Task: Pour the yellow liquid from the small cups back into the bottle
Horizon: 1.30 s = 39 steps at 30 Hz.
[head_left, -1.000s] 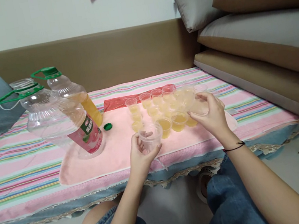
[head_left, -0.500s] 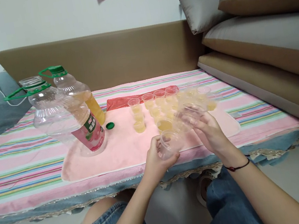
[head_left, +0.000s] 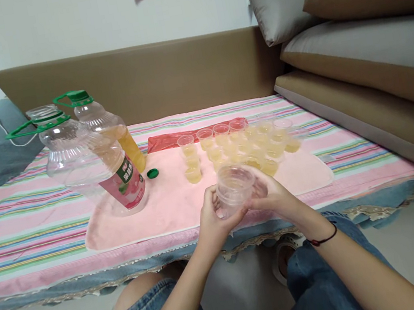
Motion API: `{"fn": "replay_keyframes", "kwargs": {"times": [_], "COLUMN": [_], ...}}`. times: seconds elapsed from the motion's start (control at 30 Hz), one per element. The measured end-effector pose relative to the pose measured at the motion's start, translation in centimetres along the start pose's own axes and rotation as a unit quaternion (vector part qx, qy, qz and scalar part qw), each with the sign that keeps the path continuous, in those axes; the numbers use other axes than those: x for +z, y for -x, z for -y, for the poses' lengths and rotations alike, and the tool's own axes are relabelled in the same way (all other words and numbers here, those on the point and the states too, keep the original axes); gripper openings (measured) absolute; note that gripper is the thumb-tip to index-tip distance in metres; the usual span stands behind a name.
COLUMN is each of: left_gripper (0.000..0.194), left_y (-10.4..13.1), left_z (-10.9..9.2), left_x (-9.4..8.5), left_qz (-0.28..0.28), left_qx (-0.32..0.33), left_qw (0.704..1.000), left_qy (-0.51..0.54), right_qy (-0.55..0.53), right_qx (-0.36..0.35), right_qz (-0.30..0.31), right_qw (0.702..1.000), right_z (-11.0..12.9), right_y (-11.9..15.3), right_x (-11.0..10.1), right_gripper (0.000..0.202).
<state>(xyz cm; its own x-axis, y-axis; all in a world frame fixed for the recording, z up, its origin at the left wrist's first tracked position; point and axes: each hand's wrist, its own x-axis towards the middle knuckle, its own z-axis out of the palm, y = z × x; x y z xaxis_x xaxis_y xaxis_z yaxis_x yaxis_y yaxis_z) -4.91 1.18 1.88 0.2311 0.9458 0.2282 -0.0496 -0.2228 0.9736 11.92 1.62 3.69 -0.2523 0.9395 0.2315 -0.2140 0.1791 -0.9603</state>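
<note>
Near the front edge of the bed, my left hand (head_left: 215, 212) is wrapped around clear plastic cups (head_left: 235, 184), which look stacked one in another; how many I cannot tell. My right hand (head_left: 267, 191) grips the same cups from the right, its fingertips partly hidden behind the clear plastic. No juice shows in the held cups. Just beyond my hands, several small cups of pale yellow juice (head_left: 269, 166) stand close together on a pink mat (head_left: 172, 209). A separate short row of juice cups (head_left: 193, 174) stands to their left.
At the left stand a large, nearly empty uncapped bottle (head_left: 72, 160) and a capped bottle (head_left: 132, 149) with yellow juice. A green cap (head_left: 152, 173) lies beside them. Behind the cups is a red plastic wrapper (head_left: 164, 141). Stacked cushions (head_left: 364, 47) line the right side.
My right hand has moved left and down from over the juice cups, bringing clear plastic to the cup in my left hand. Both hands now meet around the cups. The left has barely moved.
</note>
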Motion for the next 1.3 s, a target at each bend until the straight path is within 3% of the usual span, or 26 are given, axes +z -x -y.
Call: {"fn": "replay_keyframes", "kwargs": {"times": [0.1, 0.23, 0.57, 0.63, 0.7, 0.77, 0.83, 0.87, 0.93, 1.03, 1.13, 1.3], "left_gripper": [0.048, 0.050, 0.048, 0.048, 0.048, 0.049, 0.050, 0.051, 0.051, 0.051, 0.053, 0.053], "left_y": [0.0, 0.1, 0.2, 0.1, 0.0, -0.2, -0.4, -0.6, -0.8, -1.0, -1.1, -1.1], "left_z": [-0.2, 0.1, 0.1, 0.1, 0.0, 0.0, 0.0, 0.0, 0.0, -0.1, -0.1, -0.1], "left_x": [-0.1, -0.3, -0.3, -0.3, -0.5, -0.8, -1.2, -1.4, -1.8, -2.2, -2.6, -2.9], "left_qz": [-0.006, 0.003, 0.000, -0.006, -0.018, -0.034, -0.055, -0.065, -0.082, -0.094, -0.103, -0.113], "left_qx": [0.005, 0.003, 0.002, -0.002, -0.003, -0.007, -0.009, -0.008, -0.006, -0.007, -0.004, 0.006], "left_qw": [1.000, 0.998, 0.997, 0.997, 0.998, 0.999, 0.998, 0.998, 0.997, 0.995, 0.994, 0.994], "left_qy": [-0.020, -0.058, -0.078, -0.073, -0.063, -0.041, -0.014, -0.002, 0.011, 0.015, 0.021, 0.011], "right_qy": [0.021, 0.049, 0.052, 0.050, 0.056, 0.094, 0.150, 0.172, 0.200, 0.197, 0.193, 0.194], "right_qx": [-0.019, -0.068, -0.071, -0.094, -0.127, -0.142, -0.117, -0.081, 0.013, 0.075, 0.066, 0.041], "right_qz": [-0.007, -0.024, -0.006, -0.055, -0.151, -0.279, -0.398, -0.421, -0.386, -0.304, -0.260, -0.258], "right_qw": [1.000, 0.996, 0.996, 0.993, 0.979, 0.945, 0.898, 0.887, 0.901, 0.929, 0.944, 0.946], "right_z": [-0.1, 0.1, 0.1, 0.8, 1.4, 1.6, 0.9, 0.4, -0.9, -2.6, -3.5, -3.8], "right_y": [0.0, 0.1, 0.1, 0.0, -0.2, -0.5, -0.6, -0.6, -0.5, -0.6, -1.2, -2.1], "right_x": [-0.4, -0.9, -0.2, -1.1, -3.1, -6.4, -10.0, -11.7, -14.1, -14.9, -13.8, -12.8], "right_gripper": [0.088, 0.077, 0.075, 0.070, 0.054, 0.045, 0.053, 0.059, 0.065, 0.066, 0.071, 0.073]}}
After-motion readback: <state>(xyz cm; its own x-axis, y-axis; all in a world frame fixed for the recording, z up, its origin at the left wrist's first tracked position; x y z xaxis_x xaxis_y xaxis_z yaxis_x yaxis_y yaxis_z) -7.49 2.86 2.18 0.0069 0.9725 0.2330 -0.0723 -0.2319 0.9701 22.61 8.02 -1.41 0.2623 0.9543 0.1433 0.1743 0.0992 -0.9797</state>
